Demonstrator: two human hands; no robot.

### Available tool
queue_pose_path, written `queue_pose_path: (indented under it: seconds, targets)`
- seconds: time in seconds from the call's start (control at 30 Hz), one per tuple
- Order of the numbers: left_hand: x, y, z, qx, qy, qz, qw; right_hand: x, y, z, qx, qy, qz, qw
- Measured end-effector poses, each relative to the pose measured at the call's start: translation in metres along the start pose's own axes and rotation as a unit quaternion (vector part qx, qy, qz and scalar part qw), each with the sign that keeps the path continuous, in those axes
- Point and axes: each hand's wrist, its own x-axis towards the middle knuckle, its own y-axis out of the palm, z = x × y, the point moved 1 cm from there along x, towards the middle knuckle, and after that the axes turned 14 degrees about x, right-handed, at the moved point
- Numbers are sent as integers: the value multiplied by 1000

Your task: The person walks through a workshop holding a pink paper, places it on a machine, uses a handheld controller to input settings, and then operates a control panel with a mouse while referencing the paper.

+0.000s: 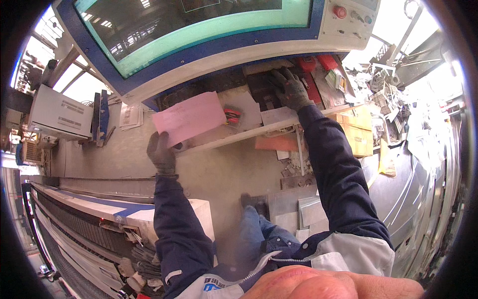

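Observation:
My left hand (pixel 162 155), in a dark work glove, is closed on the lower left corner of a pink sheet of paper (pixel 191 117). The sheet lies slanted over the narrow shelf (pixel 234 136) below a machine's screen. Farther right, my gloved right hand (pixel 290 88) reaches over the shelf with its fingers stretched and apart. Under and beside it is a dark flat surface (pixel 260 88), whose kind I cannot make out. Between the hands sits a small clear case (pixel 233 116) with red and black items inside.
Above the shelf rises a blue-framed screen (pixel 199 40) with a red button (pixel 339 12) beside it. Red boxes (pixel 326 62) lie at the shelf's right end. A cardboard box (pixel 356 132) and scrap metal (pixel 388 97) are at right. A long machine (pixel 119 209) runs along lower left.

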Motion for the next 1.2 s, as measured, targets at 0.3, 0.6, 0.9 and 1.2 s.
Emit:
queue_pose_path:
  seconds: [0.3, 0.6, 0.9, 1.2]
  targets:
    - [-7, 4, -15, 6, -31, 13, 999, -1, -9, 12, -20, 68, 38, 997]
    - [0, -2, 0, 106, 99, -18, 989, 5, 4, -11, 11, 118, 36, 992]
    - [-6, 0, -11, -17, -10, 20, 1000, 0, 9, -23, 35, -57, -56, 996]
    - [-5, 0, -1, -30, -21, -13, 999, -7, 9, -12, -7, 173, 63, 983]
